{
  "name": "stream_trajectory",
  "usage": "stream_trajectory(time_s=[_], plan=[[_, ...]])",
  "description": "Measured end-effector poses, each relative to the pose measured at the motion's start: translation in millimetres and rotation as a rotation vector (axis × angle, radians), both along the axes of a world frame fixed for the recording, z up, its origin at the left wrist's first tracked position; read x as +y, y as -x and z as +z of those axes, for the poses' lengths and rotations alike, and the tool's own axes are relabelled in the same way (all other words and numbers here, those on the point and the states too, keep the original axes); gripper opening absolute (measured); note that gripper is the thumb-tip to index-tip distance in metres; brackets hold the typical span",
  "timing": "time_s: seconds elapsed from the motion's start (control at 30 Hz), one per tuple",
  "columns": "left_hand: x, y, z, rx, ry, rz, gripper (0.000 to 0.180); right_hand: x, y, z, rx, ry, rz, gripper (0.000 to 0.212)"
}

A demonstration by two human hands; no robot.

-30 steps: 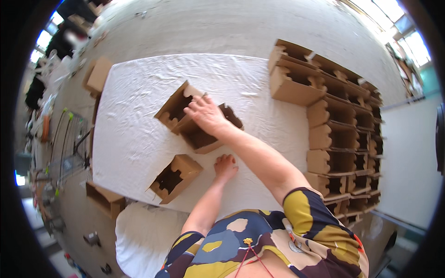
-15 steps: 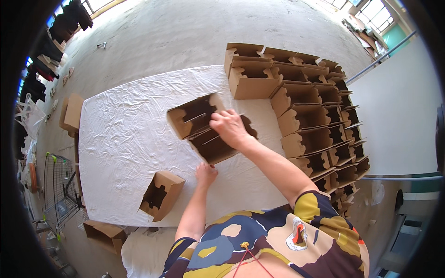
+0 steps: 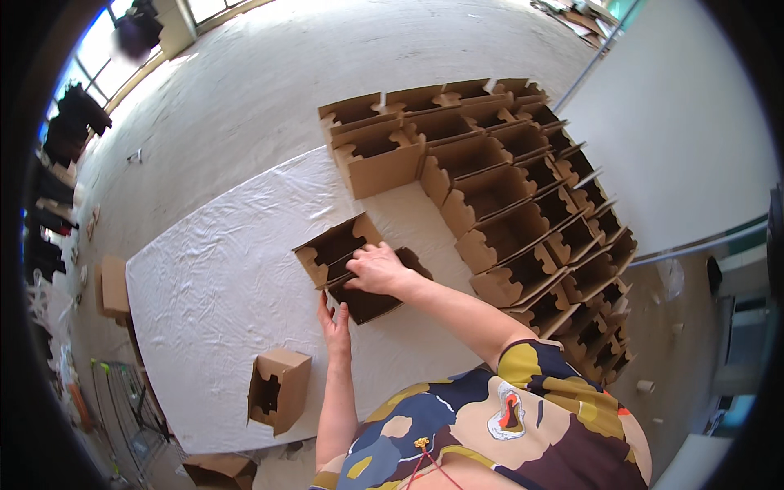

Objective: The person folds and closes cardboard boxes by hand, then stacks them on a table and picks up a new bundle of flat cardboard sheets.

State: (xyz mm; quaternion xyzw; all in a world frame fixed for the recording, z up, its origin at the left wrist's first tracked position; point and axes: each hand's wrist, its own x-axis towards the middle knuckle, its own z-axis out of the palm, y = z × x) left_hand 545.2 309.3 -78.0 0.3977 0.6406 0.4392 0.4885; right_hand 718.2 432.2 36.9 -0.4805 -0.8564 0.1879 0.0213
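Two open-topped brown cardboard boxes [image 3: 336, 250] sit side by side in the middle of the white-covered table [image 3: 220, 269], with wavy cut edges along their tops. My right hand [image 3: 380, 268] reaches over them, its fingers hooked down and closed around the walls where the boxes meet. At their near left corner is my left hand [image 3: 335, 325], thumb and fingers spread, fingertips against or very close to the cardboard. A single box [image 3: 292, 390] lies nearer my left forearm, its opening facing left.
Rows of similar cardboard boxes [image 3: 490, 196] fill the table's right and far side. Another box [image 3: 114, 286] is beyond the left edge, and one [image 3: 219, 469] lies below the near edge. A wire cart [image 3: 122, 408] stands at left, a white panel [image 3: 678, 122] at right.
The view has turned, shifting the table and box rows. My left hand has gone from curled at the near corner to spread fingers at the left corner. My right hand stays on the two boxes.
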Motion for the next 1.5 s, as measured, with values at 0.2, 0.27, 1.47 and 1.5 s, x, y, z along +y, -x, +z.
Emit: stream_trajectory(time_s=[0.2, 0.27, 1.47, 1.5], plan=[[15, -12, 54, -0.321, 0.193, -0.030, 0.082, 8, 13, 7, 0.038, 0.238, -0.126, 0.055], [14, -9, 51, -0.362, 0.185, -0.005, 0.086, 7, 17, 13, 0.046, 0.333, -0.154, 0.055], [-59, -4, 57, -0.089, 0.155, -0.167, 0.083, -70, -55, 96, -0.044, -0.663, -0.011, 0.012], [-56, -4, 56, -0.126, 0.175, -0.170, 0.083, -69, -68, 114, -0.032, -0.692, -0.020, 0.010]])
